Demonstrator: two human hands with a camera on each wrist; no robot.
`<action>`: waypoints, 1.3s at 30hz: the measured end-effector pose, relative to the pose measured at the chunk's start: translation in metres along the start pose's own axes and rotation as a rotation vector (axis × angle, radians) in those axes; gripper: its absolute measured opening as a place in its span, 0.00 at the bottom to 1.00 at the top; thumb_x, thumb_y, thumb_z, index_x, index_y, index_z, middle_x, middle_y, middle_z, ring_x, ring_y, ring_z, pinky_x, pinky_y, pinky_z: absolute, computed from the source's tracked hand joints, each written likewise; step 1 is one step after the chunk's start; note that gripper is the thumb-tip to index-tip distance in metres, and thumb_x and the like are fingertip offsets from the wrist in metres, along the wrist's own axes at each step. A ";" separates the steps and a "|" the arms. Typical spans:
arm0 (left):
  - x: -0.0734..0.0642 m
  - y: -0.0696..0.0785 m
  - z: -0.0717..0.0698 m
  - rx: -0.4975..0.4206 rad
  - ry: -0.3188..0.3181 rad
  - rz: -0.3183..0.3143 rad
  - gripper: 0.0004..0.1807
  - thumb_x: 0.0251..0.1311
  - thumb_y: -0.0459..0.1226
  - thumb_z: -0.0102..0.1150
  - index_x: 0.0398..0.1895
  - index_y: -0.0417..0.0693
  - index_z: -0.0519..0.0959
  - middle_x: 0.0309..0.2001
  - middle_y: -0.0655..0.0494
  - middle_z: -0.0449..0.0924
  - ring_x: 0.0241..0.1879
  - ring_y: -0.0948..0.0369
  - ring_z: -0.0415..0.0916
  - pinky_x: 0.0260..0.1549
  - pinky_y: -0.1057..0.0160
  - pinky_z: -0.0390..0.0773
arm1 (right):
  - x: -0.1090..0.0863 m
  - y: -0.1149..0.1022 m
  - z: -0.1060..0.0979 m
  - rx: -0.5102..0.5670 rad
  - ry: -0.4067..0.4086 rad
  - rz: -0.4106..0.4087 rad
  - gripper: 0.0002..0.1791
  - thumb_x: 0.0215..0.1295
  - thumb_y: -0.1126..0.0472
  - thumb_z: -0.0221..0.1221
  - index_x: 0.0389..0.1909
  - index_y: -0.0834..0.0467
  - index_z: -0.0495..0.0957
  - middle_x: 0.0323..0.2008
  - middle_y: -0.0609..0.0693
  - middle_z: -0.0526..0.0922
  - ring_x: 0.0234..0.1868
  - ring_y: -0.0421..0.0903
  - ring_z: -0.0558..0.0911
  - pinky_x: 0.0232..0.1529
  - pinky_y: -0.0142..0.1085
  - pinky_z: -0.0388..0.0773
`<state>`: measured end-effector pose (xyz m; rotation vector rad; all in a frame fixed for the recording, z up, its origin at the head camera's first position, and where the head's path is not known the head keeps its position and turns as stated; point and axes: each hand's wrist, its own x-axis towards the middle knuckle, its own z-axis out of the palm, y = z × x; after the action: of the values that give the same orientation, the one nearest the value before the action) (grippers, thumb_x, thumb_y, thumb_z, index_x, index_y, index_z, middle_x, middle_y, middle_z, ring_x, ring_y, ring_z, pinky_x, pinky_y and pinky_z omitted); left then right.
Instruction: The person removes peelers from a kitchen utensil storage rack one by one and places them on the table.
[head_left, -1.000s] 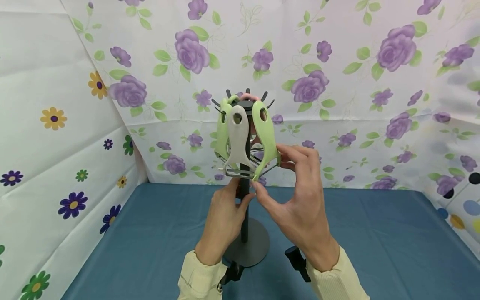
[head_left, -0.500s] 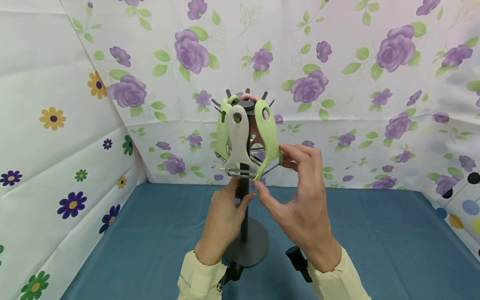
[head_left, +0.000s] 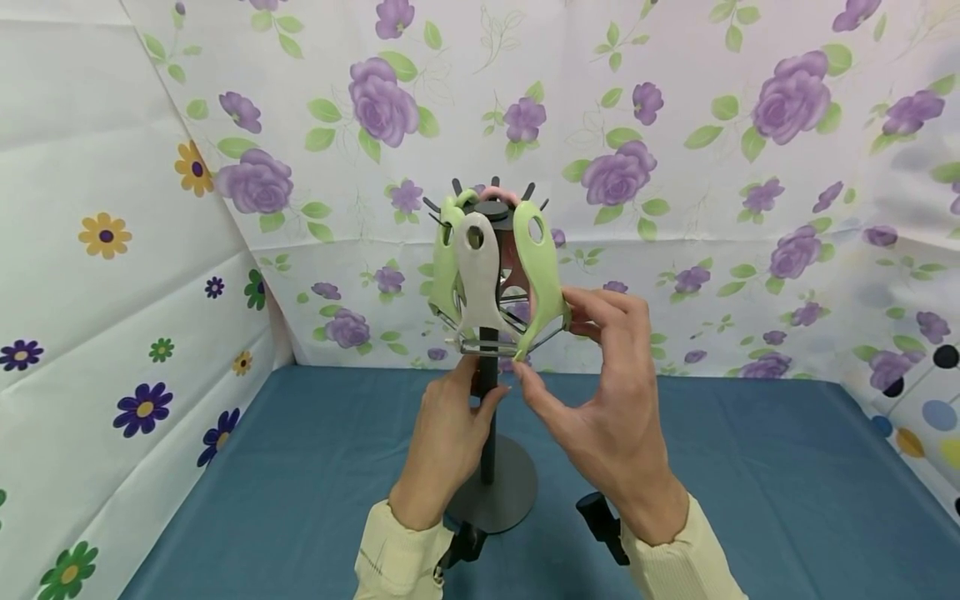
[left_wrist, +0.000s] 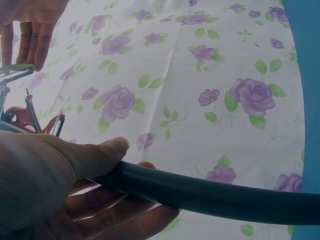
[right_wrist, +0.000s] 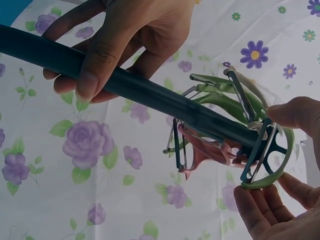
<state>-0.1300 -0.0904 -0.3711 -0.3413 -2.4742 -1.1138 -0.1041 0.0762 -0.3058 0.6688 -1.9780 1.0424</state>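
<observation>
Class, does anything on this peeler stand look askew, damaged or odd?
Nothing looks spilled or visibly damaged. The green peeler in the right hand seems slightly askew: its bottom slants, while that of the white peeler runs nearly level, perhaps because of that grip.

- A black stand (head_left: 489, 450) with a flat round base, slim pole and crown of hooks stood upright; the left hand (head_left: 444, 429) held its pole between thumb and fingers.
- A light-green plastic peeler (head_left: 546, 275) with an oval handle hole and metal blade was handle end up, slightly tilted, beside the stand's crown; the right hand (head_left: 611, 404) pinched its forked blade end. Whether a hook passed through the hole could not be told.
</observation>
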 end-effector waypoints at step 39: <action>0.000 0.000 0.001 -0.006 -0.008 -0.014 0.11 0.69 0.39 0.65 0.48 0.43 0.79 0.34 0.51 0.85 0.33 0.59 0.85 0.28 0.66 0.84 | -0.026 0.028 -0.024 -0.016 0.066 0.122 0.43 0.51 0.71 0.76 0.69 0.57 0.70 0.59 0.59 0.73 0.57 0.49 0.74 0.59 0.22 0.74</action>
<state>-0.1300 -0.0893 -0.3721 -0.3319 -2.4846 -1.1273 -0.1013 0.1134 -0.3312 0.5039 -1.9878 1.1058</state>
